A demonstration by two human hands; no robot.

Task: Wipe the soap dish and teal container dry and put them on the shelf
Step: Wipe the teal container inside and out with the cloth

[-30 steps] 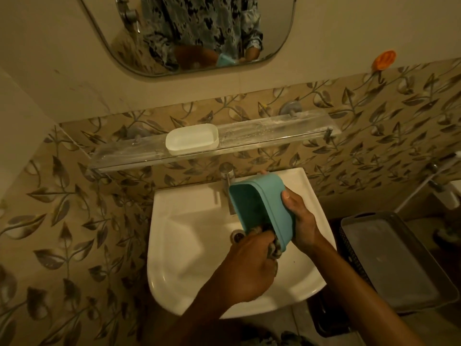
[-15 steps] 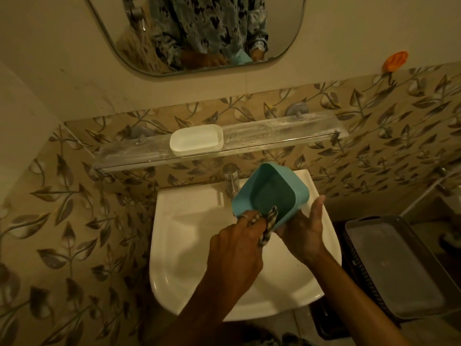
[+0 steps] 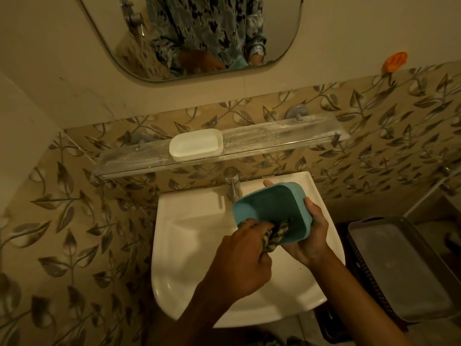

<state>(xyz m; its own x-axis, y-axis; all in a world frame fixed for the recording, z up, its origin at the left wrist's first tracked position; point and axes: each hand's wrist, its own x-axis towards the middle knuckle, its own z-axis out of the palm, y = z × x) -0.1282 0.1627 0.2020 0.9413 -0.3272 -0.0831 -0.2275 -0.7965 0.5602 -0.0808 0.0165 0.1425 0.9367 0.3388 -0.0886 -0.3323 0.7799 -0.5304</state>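
While cloth (image 3: 277,237) sits inside, right hand (image 3: 309,237) grips container (image 3: 272,208).

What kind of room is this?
Most likely a bathroom. There is a white sink with a tap, a mirror on the wall above it, and a soap dish on a shelf in between.

A white sink (image 3: 199,233) lies under the left hand (image 3: 239,260) and right hand (image 3: 311,236), with its chrome tap (image 3: 232,182) just beyond them. Leaf-patterned tiles (image 3: 74,221) cover the wall to the left of the left hand and beyond both. A mirror (image 3: 282,26) hangs high above, reflecting a patterned shirt (image 3: 199,28). An orange hook (image 3: 395,61) sits up and right of the right hand. A dark basket (image 3: 361,260) topped by a grey tray (image 3: 399,270) stands to that hand's right.
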